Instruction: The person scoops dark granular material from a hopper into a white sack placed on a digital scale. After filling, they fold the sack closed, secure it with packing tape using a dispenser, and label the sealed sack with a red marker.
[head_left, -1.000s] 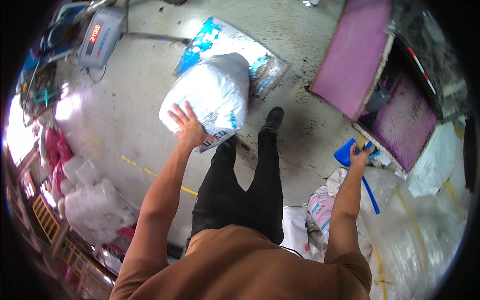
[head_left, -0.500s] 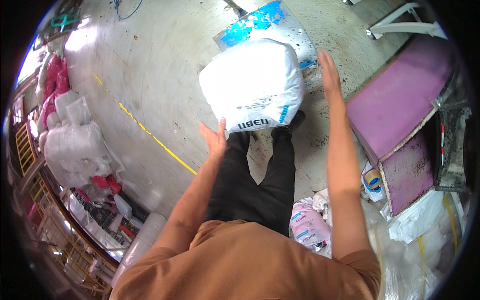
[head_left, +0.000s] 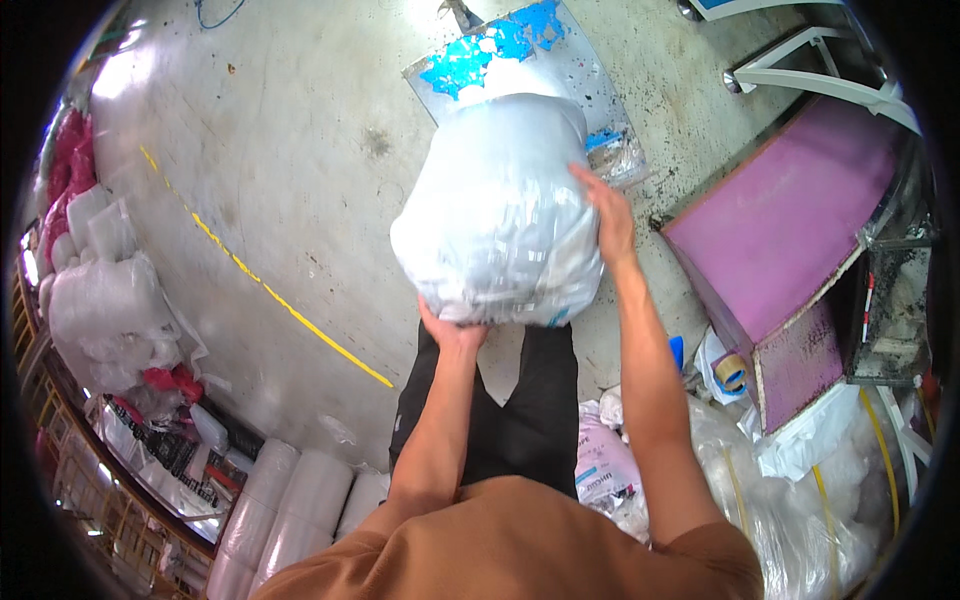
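Observation:
A big, full white plastic sack (head_left: 500, 210) is between my hands, in front of my legs. Its near side looks glossy and wrinkled, and its far end overlaps a metal plate (head_left: 610, 95) with peeling blue film. My left hand (head_left: 455, 328) supports the sack at its lower near edge, the fingers partly hidden beneath it. Against the right side lies my right hand (head_left: 612, 225), its fingers pressed to the plastic. Whether the far end rests on the plate or hangs just over it, I cannot tell.
To the right stand a purple box-like piece (head_left: 780, 220) and a white metal leg frame (head_left: 820, 75). A tape roll (head_left: 731, 373) and a pink-and-white bag (head_left: 606, 462) lie nearer. Clear wrapped rolls (head_left: 300, 510) and wrapped bundles (head_left: 115, 310) line the left, past a yellow floor line (head_left: 285, 305).
Both hands have closed in from beside the sack and now hold it. The sack has tipped and come nearer; its printed side has turned out of sight.

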